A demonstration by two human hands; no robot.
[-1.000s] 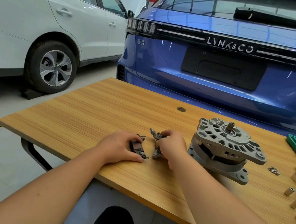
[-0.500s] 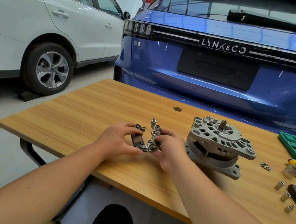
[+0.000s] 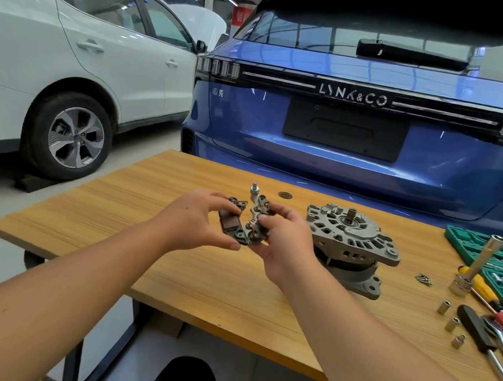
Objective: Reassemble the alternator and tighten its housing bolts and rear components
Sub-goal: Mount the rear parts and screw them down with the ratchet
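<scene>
The grey alternator body [image 3: 350, 245] stands on the wooden table [image 3: 143, 199], shaft end up. Left of it, lifted above the tabletop, I hold two rear parts side by side. My left hand [image 3: 196, 221] grips a dark finned regulator piece [image 3: 230, 223]. My right hand [image 3: 285, 238] pinches the curved rectifier plate [image 3: 256, 214], whose threaded stud points upward. The two parts touch at their lower ends. A small heap of screws [image 3: 424, 279] lies to the right of the alternator.
At the table's right edge are a green socket case [image 3: 502, 263], an upright socket extension [image 3: 475, 265], screwdrivers [image 3: 495, 327] and three loose sockets [image 3: 449, 324]. A blue car [image 3: 369, 126] stands just behind the table and a white car [image 3: 50, 59] to the left.
Both hands picked the two rear parts up off the table and raised them, bringing them together in the air. The camera view tilted slightly upward.
</scene>
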